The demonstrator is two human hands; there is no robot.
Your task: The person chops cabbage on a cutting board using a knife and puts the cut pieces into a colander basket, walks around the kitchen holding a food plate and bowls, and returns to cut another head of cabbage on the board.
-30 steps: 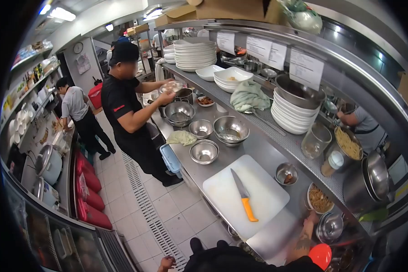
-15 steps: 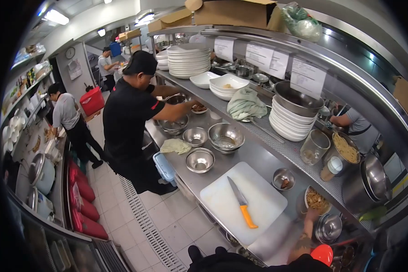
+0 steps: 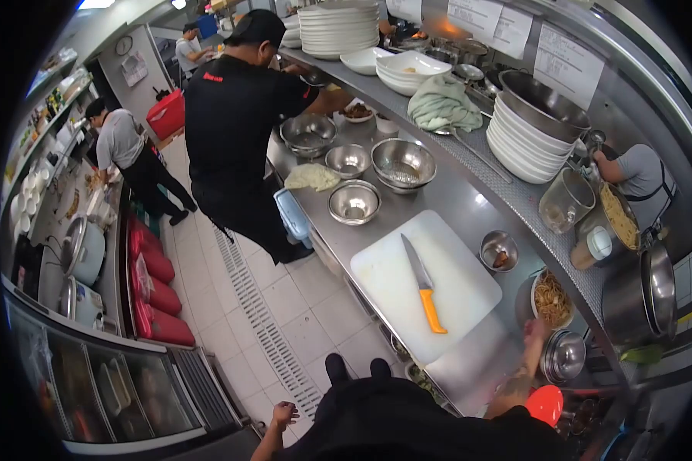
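My right hand (image 3: 537, 331) is at the near rim of a white bowl of noodles (image 3: 552, 298) on the right of the steel counter. Its fingers are closed on the rim; their tips are partly hidden. My left hand (image 3: 285, 415) hangs low over the floor beside my body, empty, with its fingers loosely apart. Nearest my right hand are stacked small steel bowls (image 3: 567, 356) and a steel bowl with a little brown food (image 3: 499, 251). A knife with an orange handle (image 3: 432, 310) lies on the white cutting board (image 3: 377, 269).
A co-worker in black (image 3: 238, 123) stands at the counter's far end near several steel bowls (image 3: 404, 164). A raised shelf (image 3: 515, 184) carries stacked white plates (image 3: 527, 146) and a green cloth (image 3: 444, 104). A glass-topped fridge (image 3: 104, 384) stands at left, across the tiled floor (image 3: 323, 307).
The view has tilted down, so the counter things appear higher. My left hand has come into view at the bottom. My right hand stays at the noodle bowl.
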